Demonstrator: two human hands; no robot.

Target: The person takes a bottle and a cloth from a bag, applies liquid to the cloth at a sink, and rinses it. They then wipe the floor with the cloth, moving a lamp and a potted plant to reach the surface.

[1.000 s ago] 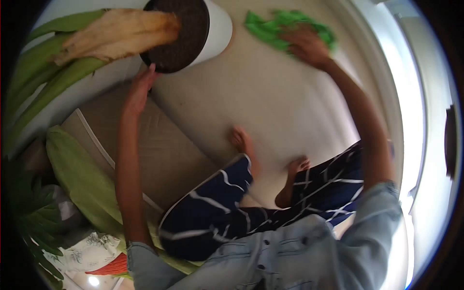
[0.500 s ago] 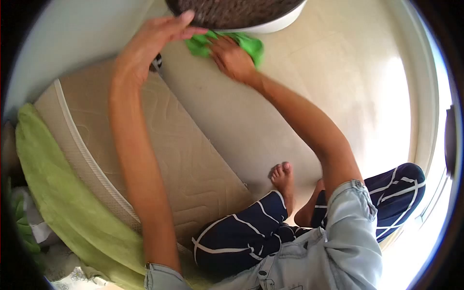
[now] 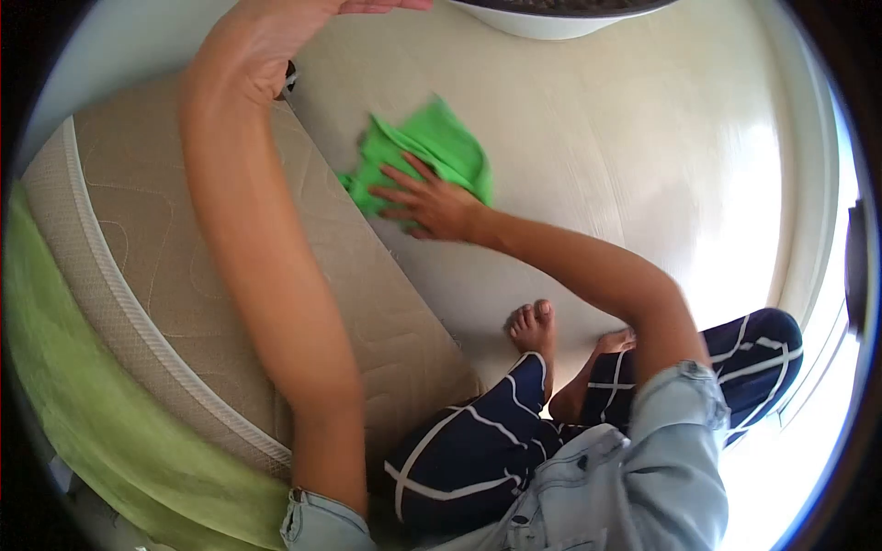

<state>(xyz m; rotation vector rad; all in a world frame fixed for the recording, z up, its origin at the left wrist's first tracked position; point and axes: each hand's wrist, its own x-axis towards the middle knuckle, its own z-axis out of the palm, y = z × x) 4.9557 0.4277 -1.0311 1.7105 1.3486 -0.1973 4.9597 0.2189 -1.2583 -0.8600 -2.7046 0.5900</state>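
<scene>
My right hand [image 3: 432, 200] lies with its fingers spread on a crumpled green cloth [image 3: 441, 138], pressing it onto the pale floor. The cloth reaches from beyond the fingers to the edge of the beige mattress-like piece [image 3: 312, 220]. My left hand [image 3: 308, 11] is partly cut off by the top edge of the view. Its visible fingers are stretched out to the right, with nothing seen in them. To the right of those fingers stands a round white container [image 3: 551, 26] with a dark rim, mostly out of view.
A light green cover [image 3: 110, 404] drapes along the left side of the quilted beige piece. My bare foot [image 3: 535, 326] rests on the floor [image 3: 588, 147] near its lower corner. Bright light comes from the opening at the right.
My right hand has drawn the green cloth down and toward me, away from the container. The left hand has shifted up, and the container now sits higher and further right in view.
</scene>
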